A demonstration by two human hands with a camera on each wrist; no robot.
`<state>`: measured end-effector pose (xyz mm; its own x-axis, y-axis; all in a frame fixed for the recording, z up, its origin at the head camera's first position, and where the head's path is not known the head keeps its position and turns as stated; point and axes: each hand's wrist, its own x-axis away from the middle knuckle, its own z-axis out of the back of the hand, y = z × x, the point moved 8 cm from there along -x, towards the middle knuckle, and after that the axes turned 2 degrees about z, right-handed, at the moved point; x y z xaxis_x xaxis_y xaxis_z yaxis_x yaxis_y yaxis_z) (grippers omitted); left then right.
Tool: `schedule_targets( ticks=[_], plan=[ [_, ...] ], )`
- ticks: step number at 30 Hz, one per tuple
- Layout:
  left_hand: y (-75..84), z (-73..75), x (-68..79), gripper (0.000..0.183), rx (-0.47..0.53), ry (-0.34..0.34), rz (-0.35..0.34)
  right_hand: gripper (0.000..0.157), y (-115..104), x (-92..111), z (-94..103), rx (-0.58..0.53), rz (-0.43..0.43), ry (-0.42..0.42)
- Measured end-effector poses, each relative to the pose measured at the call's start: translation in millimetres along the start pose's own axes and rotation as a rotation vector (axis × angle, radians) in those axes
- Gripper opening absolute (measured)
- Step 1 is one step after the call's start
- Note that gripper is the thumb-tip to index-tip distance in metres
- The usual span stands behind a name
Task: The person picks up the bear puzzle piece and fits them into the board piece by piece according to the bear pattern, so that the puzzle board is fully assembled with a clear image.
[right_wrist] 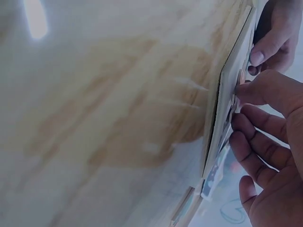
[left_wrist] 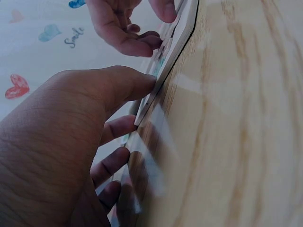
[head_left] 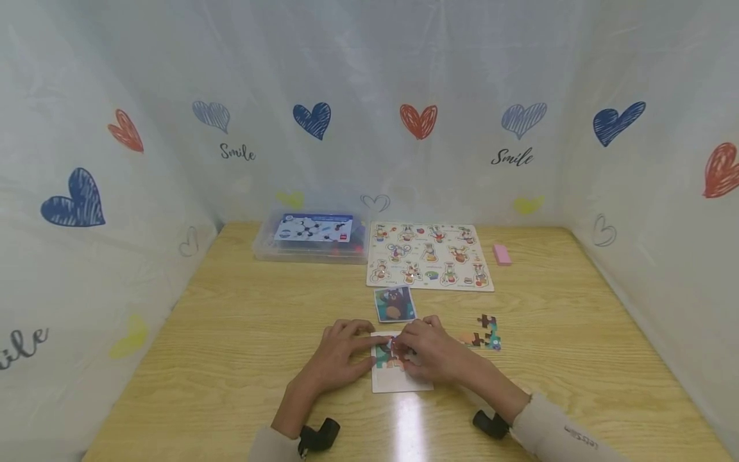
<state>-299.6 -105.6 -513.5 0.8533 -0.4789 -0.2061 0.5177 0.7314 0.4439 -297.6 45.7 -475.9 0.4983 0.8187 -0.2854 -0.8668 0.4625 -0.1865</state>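
Note:
A small white puzzle board (head_left: 402, 382) lies on the table, its upper part covered by joined pieces of a bear picture (head_left: 382, 355). My left hand (head_left: 339, 356) rests at the board's left side, index finger reaching over the pieces and thumb touching the edge. In the left wrist view, the left fingers (left_wrist: 119, 128) are spread along that edge. Over the board's right half, my right hand (head_left: 433, 351) pinches a brown puzzle piece (head_left: 399, 350) between thumb and fingers, low against the board. The right thumb (right_wrist: 255, 90) and fingertips hide most of that piece.
Loose puzzle pieces (head_left: 491, 337) lie right of the board, partly behind the right hand. A bear picture card (head_left: 395, 304) sits just beyond it. Farther back are a clear plastic case (head_left: 312, 253), a peg puzzle board (head_left: 430, 269) and a pink block (head_left: 501, 255).

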Motion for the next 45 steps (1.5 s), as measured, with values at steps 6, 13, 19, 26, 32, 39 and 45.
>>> schedule_targets(
  ticks=[6,13,19,26,32,39,45],
  plan=[
    [1.6,1.3,-0.6,0.040,0.001,-0.005,0.005,0.018,-1,-1,0.1,0.032,0.003,-0.005],
    [0.9,1.2,-1.2,0.040,0.010,-0.010,0.007,0.018,-5,0,2.6,0.044,0.050,0.025],
    [-0.6,-0.8,-0.1,0.040,0.010,-0.001,0.004,0.018,-6,1,1.5,0.045,0.070,0.046],
    [-0.8,-2.5,-0.4,0.039,0.014,-0.004,-0.004,0.015,-9,2,1.7,0.026,0.093,0.057],
    [-1.0,-0.2,-1.7,0.039,0.000,0.018,-0.013,0.012,-10,-1,1.2,0.038,0.086,0.046],
    [-0.4,-1.6,-1.1,0.039,0.023,0.003,-0.010,0.014,-5,1,3.6,0.015,0.019,0.026],
    [-0.5,-0.2,-1.0,0.039,0.015,0.002,-0.009,0.014,5,8,12.3,-0.024,-0.068,0.004]
  ],
)
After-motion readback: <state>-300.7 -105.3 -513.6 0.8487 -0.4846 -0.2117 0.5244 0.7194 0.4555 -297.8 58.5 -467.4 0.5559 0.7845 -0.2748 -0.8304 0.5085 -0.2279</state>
